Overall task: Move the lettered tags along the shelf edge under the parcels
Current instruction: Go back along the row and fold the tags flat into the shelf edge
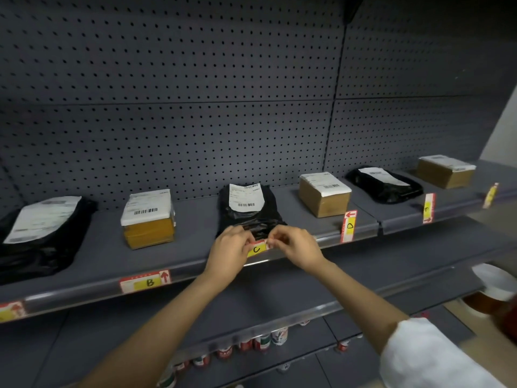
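Note:
A grey shelf (195, 264) carries several parcels in a row. At its front edge the yellow and red tag C (258, 248) is pinched from both sides: my left hand (231, 250) grips its left end, my right hand (296, 247) its right end. Just behind the tag lies a black bag parcel (249, 214) with a white label. Tag B (145, 281) sits flat on the edge under a yellow box (149, 219). Tag D (349, 226) stands upright below a brown box (324, 194). Tag E (428, 208) stands upright below another black bag (384, 184).
At the far left, a black bag (42, 233) lies above a partly cut-off tag (11, 310). A brown box (444, 170) and a small tag (491, 195) are at the far right. Grey pegboard (195, 107) backs the shelf. Cans (263, 341) stand on a lower shelf.

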{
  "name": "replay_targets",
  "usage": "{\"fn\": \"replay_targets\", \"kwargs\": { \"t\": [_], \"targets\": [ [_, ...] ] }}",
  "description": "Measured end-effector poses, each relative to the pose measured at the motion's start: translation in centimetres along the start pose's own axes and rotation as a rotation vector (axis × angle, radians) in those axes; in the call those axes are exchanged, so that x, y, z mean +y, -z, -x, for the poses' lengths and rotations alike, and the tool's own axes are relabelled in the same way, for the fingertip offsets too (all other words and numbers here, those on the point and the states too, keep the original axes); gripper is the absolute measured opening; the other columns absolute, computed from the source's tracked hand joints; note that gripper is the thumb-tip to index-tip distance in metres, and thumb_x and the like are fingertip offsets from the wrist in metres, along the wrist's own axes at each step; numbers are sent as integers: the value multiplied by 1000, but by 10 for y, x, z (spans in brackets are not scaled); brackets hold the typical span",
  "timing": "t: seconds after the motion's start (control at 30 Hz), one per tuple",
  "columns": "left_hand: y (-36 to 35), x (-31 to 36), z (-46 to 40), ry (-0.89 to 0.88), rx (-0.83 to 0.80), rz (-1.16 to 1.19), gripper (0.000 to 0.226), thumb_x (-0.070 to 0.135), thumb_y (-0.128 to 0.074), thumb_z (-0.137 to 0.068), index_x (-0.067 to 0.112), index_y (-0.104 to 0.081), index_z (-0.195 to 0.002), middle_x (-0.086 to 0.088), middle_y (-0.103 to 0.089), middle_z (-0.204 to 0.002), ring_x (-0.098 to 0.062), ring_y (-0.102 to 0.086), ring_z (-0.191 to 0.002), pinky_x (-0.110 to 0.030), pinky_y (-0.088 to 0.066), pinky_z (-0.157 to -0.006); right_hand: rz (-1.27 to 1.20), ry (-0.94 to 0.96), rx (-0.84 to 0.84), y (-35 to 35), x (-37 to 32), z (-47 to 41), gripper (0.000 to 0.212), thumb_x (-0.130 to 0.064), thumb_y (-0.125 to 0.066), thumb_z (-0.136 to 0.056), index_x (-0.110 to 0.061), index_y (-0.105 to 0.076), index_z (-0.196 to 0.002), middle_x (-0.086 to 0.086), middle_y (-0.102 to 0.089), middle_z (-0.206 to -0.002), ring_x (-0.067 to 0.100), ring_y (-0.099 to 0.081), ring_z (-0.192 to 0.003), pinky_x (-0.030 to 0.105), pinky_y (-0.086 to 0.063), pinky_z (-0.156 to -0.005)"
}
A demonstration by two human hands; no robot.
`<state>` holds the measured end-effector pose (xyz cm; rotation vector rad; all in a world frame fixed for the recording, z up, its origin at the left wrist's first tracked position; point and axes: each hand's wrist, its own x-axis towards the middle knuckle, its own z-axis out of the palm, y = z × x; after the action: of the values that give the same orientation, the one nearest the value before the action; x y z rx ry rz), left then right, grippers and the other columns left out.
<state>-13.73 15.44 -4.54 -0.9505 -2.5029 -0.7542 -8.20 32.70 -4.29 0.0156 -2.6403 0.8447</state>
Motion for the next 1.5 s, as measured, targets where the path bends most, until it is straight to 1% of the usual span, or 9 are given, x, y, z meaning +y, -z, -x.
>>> {"fn": "replay_targets", "kwargs": {
  "t": [0.1, 0.23, 0.47, 0.77, 0.93, 1.1, 1.2, 1.33, 1.5],
  "targets": [
    [3, -7, 7, -49, -7, -32, 10, 15, -70, -78, 13, -67, -87, -4, -63, -86, -20, -53, -87, -32, -43, -73, 155, 96, 19, -6, 3, 4, 2, -28, -64, -84, -27, -63, -83, -6, -64, -83, 15, -59, -82, 26, -42, -64],
    [3, -6, 12, -121, -17, -81, 8, 11, -68, -78, 13, -67, -85, -6, -67, -85, -25, -55, -86, -33, -43, -77, 282, 175, -12, -1, 6, 4, 4, -22, -64, -83, -22, -67, -87, 1, -62, -91, 20, -58, -88, 34, -48, -74],
    [0, -4, 21, -101, 36, -98, 14, 10, -68, -81, 11, -71, -94, -7, -67, -88, -27, -56, -86, -36, -44, -79, 322, 276, 9, -1, 14, 6, 8, -22, -63, -85, -22, -64, -93, -1, -64, -92, 21, -60, -86, 34, -45, -76],
    [-7, 16, 11, -77, 68, -162, 13, 17, -72, -78, 13, -73, -90, -6, -68, -81, -29, -56, -84, -38, -45, -76, 327, 324, -38, 7, 27, 2, 11, -27, -60, -86, -24, -67, -95, -2, -64, -98, 20, -58, -96, 32, -39, -81],
    [-31, 57, -15, -45, 126, -139, 28, 26, -75, -73, 20, -67, -99, -2, -66, -89, -25, -57, -86, -36, -45, -78, 298, 314, 73, 43, 60, 7, 10, -31, -64, -84, -22, -65, -89, -1, -63, -91, 20, -60, -88, 31, -40, -76],
    [-62, 105, -46, -3, 109, -42, 33, 29, -71, -77, 23, -62, -108, -3, -64, -96, -23, -54, -92, -36, -43, -82, 226, 175, 237, 97, 110, 7, 16, -31, -67, -82, -23, -63, -95, -3, -63, -92, 19, -59, -83, 35, -44, -76],
    [-83, 135, -63, 52, 98, 22, 29, 29, -71, -77, 24, -63, -104, -2, -64, -94, -22, -55, -92, -33, -43, -79, 255, 168, 213, 119, 141, 11, 22, -29, -65, -84, -24, -62, -106, -1, -61, -98, 22, -59, -90, 34, -42, -78],
    [-114, 171, -70, 122, 76, 37, 18, 26, -72, -74, 24, -66, -91, -2, -66, -85, -24, -56, -86, -35, -44, -75, 317, 264, 68, 134, 161, 8, 28, -32, -58, -89, -29, -59, -117, -3, -59, -112, 18, -56, -103, 32, -39, -84],
    [-137, 186, -72, 198, 142, -2, 14, 22, -74, -72, 20, -66, -82, -2, -67, -78, -25, -57, -77, -34, -41, -72, 254, 325, 69, 148, 166, -5, 14, -33, -60, -87, -25, -64, -97, -4, -63, -103, 19, -58, -96, 29, -37, -83]
  ]
}}
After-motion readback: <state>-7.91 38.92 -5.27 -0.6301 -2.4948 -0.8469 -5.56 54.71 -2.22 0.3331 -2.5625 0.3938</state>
